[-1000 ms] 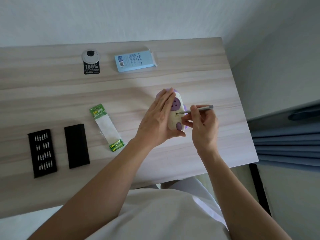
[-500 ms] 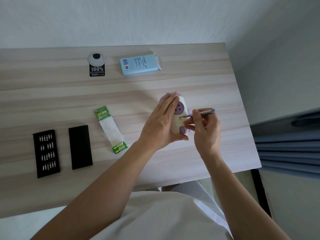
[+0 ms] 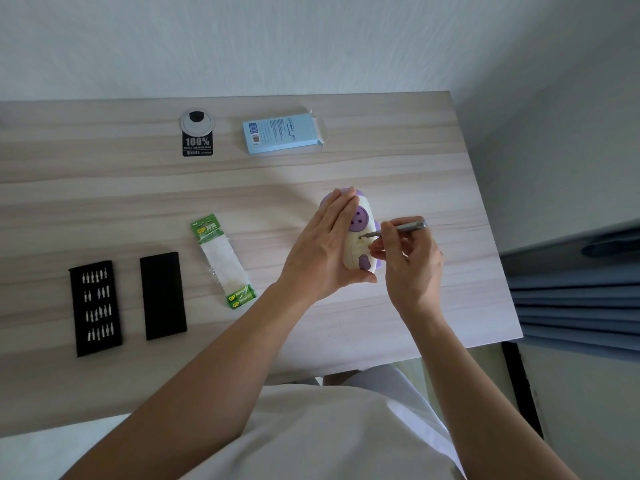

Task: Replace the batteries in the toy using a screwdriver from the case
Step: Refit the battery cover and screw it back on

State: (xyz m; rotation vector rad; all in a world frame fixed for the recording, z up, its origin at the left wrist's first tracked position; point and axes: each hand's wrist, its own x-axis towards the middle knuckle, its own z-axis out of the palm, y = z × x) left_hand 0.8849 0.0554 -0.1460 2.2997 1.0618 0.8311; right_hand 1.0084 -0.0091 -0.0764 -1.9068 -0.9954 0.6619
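A cream and purple toy stands on the wooden table, right of centre, back side up. My left hand wraps its left side and holds it steady. My right hand pinches a slim grey screwdriver, whose tip sits on a screw on the toy's back. A green GP battery pack lies to the left of my hands. Further left, the open black bit tray holds several bits, and its black cover lies beside it.
A light blue carton with an open flap lies at the back of the table. A round cable grommet with a black "100%" sticker is left of it. The table's right edge meets blue curtains.
My hands, the toy and the screwdriver keep the same pose; my right fingers shift slightly on the screwdriver. The camera view has tilted a little, so everything sits lower in the frame.
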